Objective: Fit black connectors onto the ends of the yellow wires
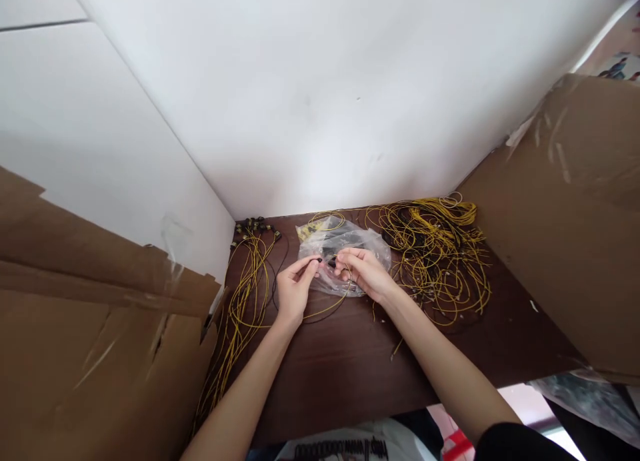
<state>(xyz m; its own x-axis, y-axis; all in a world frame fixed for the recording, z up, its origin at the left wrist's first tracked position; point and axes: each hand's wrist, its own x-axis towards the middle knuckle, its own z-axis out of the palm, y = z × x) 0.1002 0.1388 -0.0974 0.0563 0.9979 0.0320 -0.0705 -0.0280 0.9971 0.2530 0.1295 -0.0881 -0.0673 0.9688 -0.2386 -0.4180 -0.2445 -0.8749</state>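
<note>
My left hand point(294, 289) and my right hand point(365, 272) meet over a dark brown table point(350, 368), fingertips pinched together on a small black connector point(327, 262) at the end of a thin yellow cable point(327, 308). The cable loops down and back under both hands. Right behind the fingers lies a clear plastic bag point(345, 244) with more cable and black parts inside.
A tangled heap of yellow cables point(437, 251) lies at the right rear. A straighter bundle of yellow cables with black ends point(247, 281) runs along the left side. Cardboard sheets stand at the left point(95, 341) and right point(565, 228). White walls close the corner.
</note>
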